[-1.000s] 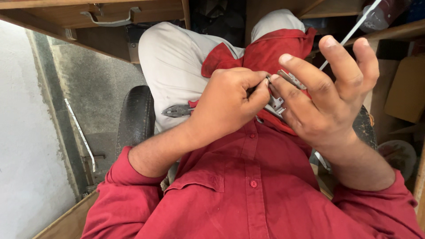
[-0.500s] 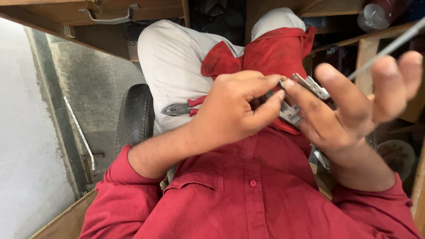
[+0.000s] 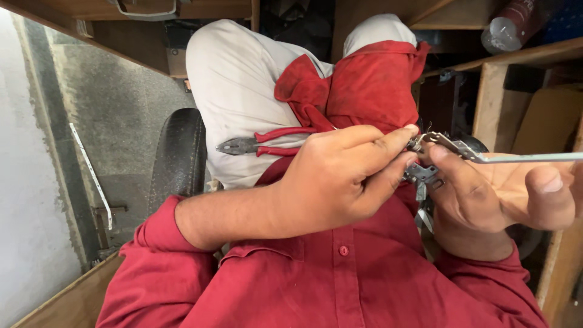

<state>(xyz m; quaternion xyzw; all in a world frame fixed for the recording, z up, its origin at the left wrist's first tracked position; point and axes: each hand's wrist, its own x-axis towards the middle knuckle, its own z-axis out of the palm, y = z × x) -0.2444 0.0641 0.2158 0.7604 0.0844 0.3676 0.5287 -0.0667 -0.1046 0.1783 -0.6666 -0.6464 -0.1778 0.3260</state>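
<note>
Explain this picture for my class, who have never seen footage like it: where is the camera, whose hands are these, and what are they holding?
The camera sits on the person's head and looks down at their own lap, so the red shirt fills the bottom. The left hand and right hand meet on a small hinged grey metal fitting with a long thin metal arm running right. The left fingers pinch it; the right hand supports it. Red-handled pliers lie on the pale trousers. Wooden shelving stands around.
</note>
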